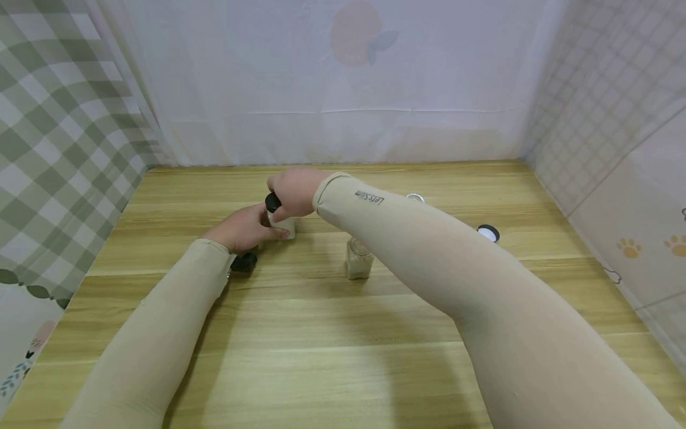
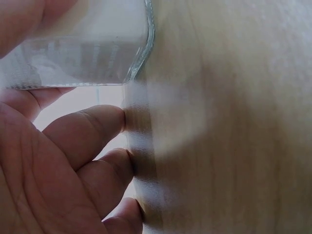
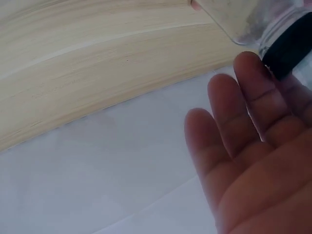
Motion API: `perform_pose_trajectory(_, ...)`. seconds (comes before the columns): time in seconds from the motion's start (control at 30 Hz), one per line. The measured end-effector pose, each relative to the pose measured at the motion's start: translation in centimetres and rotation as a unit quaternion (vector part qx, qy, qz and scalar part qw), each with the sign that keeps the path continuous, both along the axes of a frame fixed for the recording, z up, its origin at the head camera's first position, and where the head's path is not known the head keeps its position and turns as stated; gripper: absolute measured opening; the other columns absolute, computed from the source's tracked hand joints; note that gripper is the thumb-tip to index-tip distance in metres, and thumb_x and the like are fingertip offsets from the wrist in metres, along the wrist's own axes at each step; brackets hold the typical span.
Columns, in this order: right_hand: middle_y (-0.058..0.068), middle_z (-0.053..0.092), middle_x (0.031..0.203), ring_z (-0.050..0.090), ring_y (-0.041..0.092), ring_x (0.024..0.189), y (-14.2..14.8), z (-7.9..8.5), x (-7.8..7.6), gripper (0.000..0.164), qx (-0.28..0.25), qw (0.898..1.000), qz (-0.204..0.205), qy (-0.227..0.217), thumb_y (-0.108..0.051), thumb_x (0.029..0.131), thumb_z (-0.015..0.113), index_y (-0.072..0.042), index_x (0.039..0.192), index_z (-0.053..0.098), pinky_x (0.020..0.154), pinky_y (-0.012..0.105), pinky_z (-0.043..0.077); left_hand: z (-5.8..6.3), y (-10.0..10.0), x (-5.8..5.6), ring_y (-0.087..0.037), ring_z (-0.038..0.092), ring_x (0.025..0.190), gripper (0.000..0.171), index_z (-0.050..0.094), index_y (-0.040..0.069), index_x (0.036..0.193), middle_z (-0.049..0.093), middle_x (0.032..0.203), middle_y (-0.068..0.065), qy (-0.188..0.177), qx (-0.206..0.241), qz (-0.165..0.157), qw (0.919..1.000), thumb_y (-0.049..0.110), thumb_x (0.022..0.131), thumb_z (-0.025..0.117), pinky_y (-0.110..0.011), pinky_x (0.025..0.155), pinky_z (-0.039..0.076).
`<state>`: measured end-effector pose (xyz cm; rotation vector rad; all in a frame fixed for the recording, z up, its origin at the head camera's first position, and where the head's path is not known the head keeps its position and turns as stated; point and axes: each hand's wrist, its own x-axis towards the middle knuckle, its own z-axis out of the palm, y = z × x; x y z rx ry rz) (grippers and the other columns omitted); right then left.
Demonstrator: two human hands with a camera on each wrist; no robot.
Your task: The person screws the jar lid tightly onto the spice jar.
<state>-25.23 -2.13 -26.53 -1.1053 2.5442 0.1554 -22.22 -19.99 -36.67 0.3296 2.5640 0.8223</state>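
Note:
Toward the back left of the table, my left hand [image 1: 243, 228] holds a small clear glass jar [image 1: 284, 228] with pale contents, thumb and a finger around its body. In the left wrist view its other fingertips [image 2: 114, 118] rest at the tabletop below the jar. My right hand [image 1: 300, 189] reaches over from the right and pinches the black screw lid [image 1: 273, 202] at the jar's mouth. In the right wrist view the lid [image 3: 290, 46] sits on the jar's neck, and the remaining fingers extend loosely beside it.
A second glass jar [image 1: 358, 260] with pale contents stands mid-table, partly behind the right forearm. Beyond that arm shows a round, shiny rim [image 1: 415, 198]. A black lid with a white inside [image 1: 488, 233] lies farther right. Fabric-covered walls [image 1: 343, 137] border the back and sides.

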Motion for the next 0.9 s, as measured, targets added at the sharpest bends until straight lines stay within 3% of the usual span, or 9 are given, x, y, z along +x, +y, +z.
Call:
perform_pose_trajectory(0.2,0.004,0.063,0.116,0.058,0.017,0.098,-0.01,0.03,-0.07,0.042,0.002,1.000,-0.001,-0.006,-0.041,0.105,0.064,-0.009,0.131,0.057,0.087,0.031,0.048,-0.03,0.00,-0.04,-0.029,0.060,0.093,0.062,0.052,0.025,0.145,0.066,0.112,-0.010,0.001,0.000,-0.004,1.0000,0.055,0.095,0.073,-0.041,0.081,0.049)
perform_pose_trajectory(0.4,0.002,0.062,0.112,0.057,0.016,0.095,-0.05,0.12,0.13,0.049,0.015,1.000,-0.004,0.018,-0.051,0.104,0.060,-0.008,0.128,0.057,0.083,0.029,0.047,0.03,0.05,-0.09,-0.028,0.061,0.091,0.060,0.054,0.026,0.142,0.066,0.111,-0.009,-0.002,-0.003,0.006,1.0000,0.056,0.094,0.074,-0.040,0.078,0.050)
perform_pose_trajectory(0.57,0.002,0.066,0.121,0.059,0.015,0.102,-0.01,0.31,0.02,0.059,0.006,1.000,-0.014,0.017,-0.051,0.101,0.065,-0.010,0.142,0.054,0.089,0.031,0.049,0.13,0.07,-0.07,-0.027,0.062,0.085,0.058,0.055,0.023,0.139,0.066,0.110,-0.010,-0.011,0.003,0.011,0.9999,0.056,0.094,0.075,-0.040,0.077,0.051)
perform_pose_trajectory(0.67,0.002,0.067,0.123,0.058,0.016,0.103,0.04,0.31,-0.15,0.050,-0.003,1.000,-0.001,0.008,-0.041,0.102,0.067,-0.012,0.142,0.057,0.092,0.031,0.049,0.17,0.04,-0.02,-0.026,0.063,0.086,0.060,0.054,0.023,0.142,0.066,0.112,-0.010,-0.008,0.007,0.006,0.9999,0.055,0.095,0.074,-0.040,0.079,0.051)
perform_pose_trajectory(0.8,0.003,0.066,0.118,0.058,0.017,0.101,0.03,0.20,-0.19,0.034,-0.003,1.000,0.011,0.001,-0.035,0.104,0.065,-0.012,0.129,0.063,0.091,0.032,0.049,0.10,0.02,-0.06,-0.026,0.063,0.089,0.063,0.052,0.025,0.146,0.066,0.117,-0.010,-0.009,0.011,0.002,0.9999,0.054,0.095,0.074,-0.040,0.082,0.051)
perform_pose_trajectory(0.9,0.002,0.065,0.117,0.059,0.017,0.101,-0.05,0.24,-0.11,0.036,0.007,1.000,0.006,0.002,-0.039,0.105,0.066,-0.012,0.128,0.062,0.091,0.032,0.050,0.09,0.10,-0.10,-0.027,0.063,0.091,0.063,0.051,0.026,0.147,0.066,0.119,-0.010,-0.009,0.009,0.002,0.9999,0.054,0.096,0.073,-0.041,0.083,0.051)
